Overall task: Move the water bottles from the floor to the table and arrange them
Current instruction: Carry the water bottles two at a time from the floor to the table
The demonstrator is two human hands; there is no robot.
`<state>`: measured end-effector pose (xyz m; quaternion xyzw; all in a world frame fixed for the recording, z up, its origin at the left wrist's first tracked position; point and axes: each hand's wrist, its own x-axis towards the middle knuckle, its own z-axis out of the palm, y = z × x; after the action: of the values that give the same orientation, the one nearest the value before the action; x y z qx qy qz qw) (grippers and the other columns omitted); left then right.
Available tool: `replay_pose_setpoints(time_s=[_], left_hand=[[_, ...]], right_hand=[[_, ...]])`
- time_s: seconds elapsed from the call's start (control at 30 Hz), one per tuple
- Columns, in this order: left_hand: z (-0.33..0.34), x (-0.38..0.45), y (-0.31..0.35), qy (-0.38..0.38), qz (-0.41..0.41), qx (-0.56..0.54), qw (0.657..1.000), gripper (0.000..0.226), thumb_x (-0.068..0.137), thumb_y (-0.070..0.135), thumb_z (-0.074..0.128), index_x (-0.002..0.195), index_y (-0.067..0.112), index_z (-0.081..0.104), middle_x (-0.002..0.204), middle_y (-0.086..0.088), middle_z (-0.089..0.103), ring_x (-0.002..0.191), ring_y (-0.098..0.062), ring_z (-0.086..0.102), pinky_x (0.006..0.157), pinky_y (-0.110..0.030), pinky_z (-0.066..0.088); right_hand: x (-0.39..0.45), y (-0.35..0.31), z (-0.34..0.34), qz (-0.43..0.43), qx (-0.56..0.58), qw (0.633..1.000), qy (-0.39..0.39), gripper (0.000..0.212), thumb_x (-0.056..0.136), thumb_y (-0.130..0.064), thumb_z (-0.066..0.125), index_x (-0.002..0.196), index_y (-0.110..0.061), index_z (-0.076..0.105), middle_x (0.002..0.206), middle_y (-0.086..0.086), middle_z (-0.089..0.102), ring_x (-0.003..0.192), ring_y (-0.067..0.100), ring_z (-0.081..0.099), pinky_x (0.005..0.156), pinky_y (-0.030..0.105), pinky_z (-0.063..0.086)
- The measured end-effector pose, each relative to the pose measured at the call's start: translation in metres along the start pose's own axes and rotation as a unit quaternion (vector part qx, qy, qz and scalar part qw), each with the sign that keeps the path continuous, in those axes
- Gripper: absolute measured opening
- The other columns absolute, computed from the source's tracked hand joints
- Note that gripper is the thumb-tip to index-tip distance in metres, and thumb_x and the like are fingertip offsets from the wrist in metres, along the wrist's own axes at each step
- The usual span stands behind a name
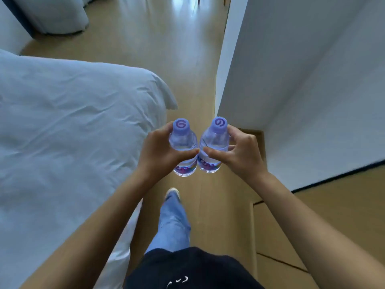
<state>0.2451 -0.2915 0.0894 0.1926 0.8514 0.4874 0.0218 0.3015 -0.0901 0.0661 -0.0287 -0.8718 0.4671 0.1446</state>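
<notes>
The left bottle [183, 147] is being clasped upright by the left hand [160, 151]; the right bottle [213, 147] is being clasped by the right hand [239, 153]; both are being held side by side above the floor [187, 59], beside the bed [73, 132].

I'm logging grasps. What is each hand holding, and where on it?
The left hand grips one water bottle around its upper body; the right hand grips another bottle likewise, both upright.
</notes>
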Motion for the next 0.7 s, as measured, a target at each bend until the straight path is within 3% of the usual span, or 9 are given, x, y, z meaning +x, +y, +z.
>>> replay_pose_setpoints(time_s=[0.13, 0.3, 0.43, 0.7], left_hand=[[-0.024, 0.121, -0.028, -0.031, 0.036, 0.038, 0.998, 0.046, 0.06, 0.045, 0.08, 0.097, 0.022, 0.067, 0.079, 0.014, 0.067, 0.073, -0.002, 0.061, 0.067, -0.022, 0.049], [-0.047, 0.257, -0.049, -0.052, 0.061, 0.066, 0.995, 0.049, 0.061, 0.048, 0.078, 0.099, 0.019, 0.066, 0.084, 0.004, 0.071, 0.076, -0.02, 0.065, 0.069, -0.039, 0.055], [-0.048, 0.363, -0.067, -0.065, 0.053, 0.052, 0.995, 0.048, 0.061, 0.047, 0.079, 0.098, 0.019, 0.066, 0.081, 0.007, 0.068, 0.072, -0.012, 0.062, 0.068, -0.037, 0.054], [-0.015, 0.596, -0.106, -0.065, 0.056, 0.047, 0.995, 0.057, 0.057, 0.057, 0.076, 0.099, 0.02, 0.068, 0.085, 0.005, 0.072, 0.077, -0.018, 0.067, 0.07, -0.039, 0.055]], right_hand=[[0.115, 0.01, 0.025, 0.009, 0.005, 1.0, 0.006, 0.047, 0.071, -0.042, 0.083, 0.108, -0.016, 0.069, 0.095, -0.005, 0.074, 0.083, 0.011, 0.071, 0.071, 0.038, 0.059], [0.241, 0.018, 0.041, 0.015, 0.006, 1.0, 0.025, 0.049, 0.071, -0.044, 0.082, 0.109, -0.017, 0.067, 0.096, -0.004, 0.074, 0.084, 0.011, 0.07, 0.073, 0.038, 0.059], [0.341, 0.041, 0.048, 0.025, 0.008, 0.999, 0.04, 0.048, 0.071, -0.046, 0.081, 0.108, -0.018, 0.068, 0.094, -0.003, 0.074, 0.083, 0.013, 0.07, 0.071, 0.041, 0.059], [0.563, 0.127, 0.048, 0.025, 0.009, 0.999, 0.038, 0.058, 0.068, -0.061, 0.073, 0.109, -0.019, 0.068, 0.093, -0.006, 0.074, 0.082, 0.014, 0.07, 0.07, 0.042, 0.059]])
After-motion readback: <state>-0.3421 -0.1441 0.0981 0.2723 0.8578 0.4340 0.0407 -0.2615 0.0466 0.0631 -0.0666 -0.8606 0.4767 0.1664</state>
